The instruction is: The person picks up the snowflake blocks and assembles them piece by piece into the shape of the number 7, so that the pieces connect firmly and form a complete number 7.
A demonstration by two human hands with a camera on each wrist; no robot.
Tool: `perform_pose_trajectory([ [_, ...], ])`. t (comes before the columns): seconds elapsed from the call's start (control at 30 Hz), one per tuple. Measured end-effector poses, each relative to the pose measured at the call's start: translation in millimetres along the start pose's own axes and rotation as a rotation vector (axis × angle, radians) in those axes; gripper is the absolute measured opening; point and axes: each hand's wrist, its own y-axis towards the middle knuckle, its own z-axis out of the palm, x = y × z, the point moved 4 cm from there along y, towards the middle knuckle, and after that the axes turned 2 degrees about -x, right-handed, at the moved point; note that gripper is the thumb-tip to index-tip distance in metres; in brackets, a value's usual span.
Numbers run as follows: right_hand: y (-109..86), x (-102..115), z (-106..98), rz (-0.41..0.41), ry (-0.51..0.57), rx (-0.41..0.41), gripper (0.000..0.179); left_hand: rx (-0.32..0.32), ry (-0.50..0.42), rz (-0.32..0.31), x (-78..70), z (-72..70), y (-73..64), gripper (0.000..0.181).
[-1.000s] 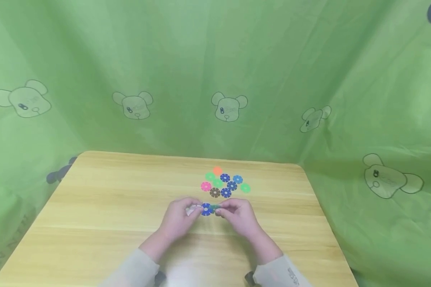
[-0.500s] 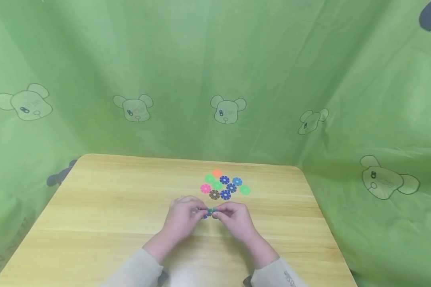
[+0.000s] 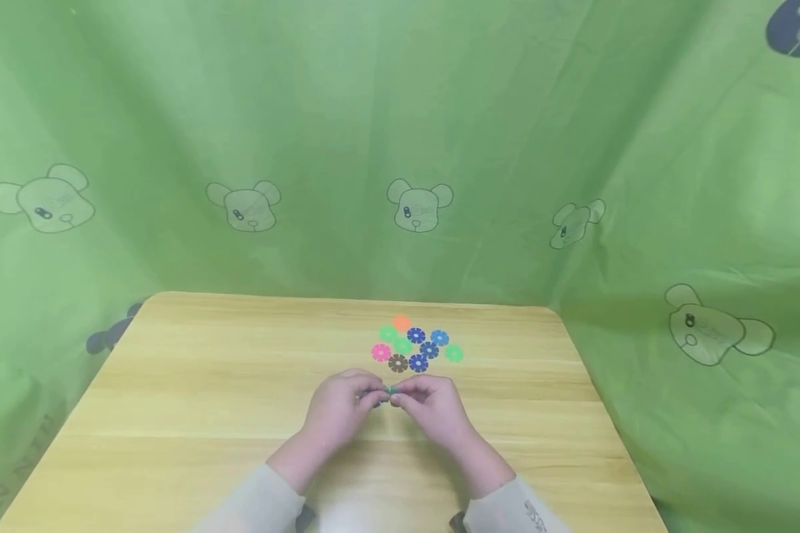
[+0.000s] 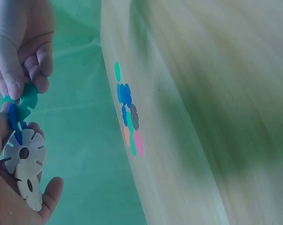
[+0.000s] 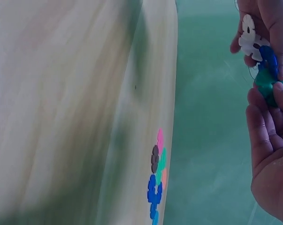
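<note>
Close together over the table, my two hands meet at a short chain of notched interlocking discs. My left hand pinches the blue interlocking disc between thumb and fingers. Joined to it, a white disc and a second white disc lie along the left fingers in the left wrist view. My right hand pinches the green interlocking disc, whose edge meets the blue one. Fingertips cover much of the blue and green discs in the head view.
Just beyond the hands, several loose discs lie flat on the table, including a brown disc, a pink disc and an orange disc. A green curtain with bear prints surrounds the table's far and side edges.
My hands have drawn closer together. The green disc has come from the blue disc's right side to overlap it, and the blue disc has turned and is now mostly hidden by fingers.
</note>
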Motion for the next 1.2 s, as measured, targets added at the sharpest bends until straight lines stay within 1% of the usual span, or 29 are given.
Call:
perform_pose_trajectory([
  [0.13, 2.7, -3, -10, -0.010, 0.000, -0.008, 0.016, -0.003, 0.006, -0.007, 2.5, -1.9, -0.8, 0.011],
  [0.27, 8.4, -7, -31, -0.041, -0.016, -0.083, 0.020, -0.010, 0.006, -0.030, 6.2, -4.6, -1.4, 0.011],
  [0.37, 15.0, -13, -47, -0.033, -0.060, -0.155, 0.020, -0.009, 0.008, -0.042, 8.4, -6.1, -1.6, 0.011],
  [0.43, 20.5, -18, -56, -0.011, -0.081, -0.186, 0.020, -0.005, 0.006, -0.046, 10.0, -6.4, -1.7, 0.011],
  [0.53, 30.8, -27, -69, 0.055, -0.121, -0.225, 0.022, -0.002, 0.002, -0.055, 12.6, -6.1, -2.5, 0.012],
  [0.67, 46.0, -46, -84, 0.152, -0.199, -0.251, 0.028, -0.004, -0.005, -0.055, 16.3, -5.2, -3.6, 0.012],
  [0.83, 59.7, -71, -98, 0.251, -0.264, -0.252, 0.038, -0.009, -0.009, -0.046, 18.7, -5.7, -4.0, 0.012],
  [0.97, 67.1, -90, -103, 0.370, -0.221, -0.225, 0.047, -0.012, -0.012, -0.057, 19.1, -7.6, -4.3, 0.012],
  [1.0, 68.9, -94, -105, 0.389, -0.224, -0.214, 0.048, -0.012, -0.012, -0.056, 19.1, -8.0, -4.5, 0.012],
  [1.1, 75.4, -104, -112, 0.413, -0.291, -0.171, 0.051, -0.008, -0.018, -0.069, 20.0, -8.0, -4.8, 0.012],
  [1.2, 82.6, -109, -118, 0.389, -0.404, -0.126, 0.051, -0.003, -0.022, -0.078, 21.8, -7.5, -4.9, 0.012],
])
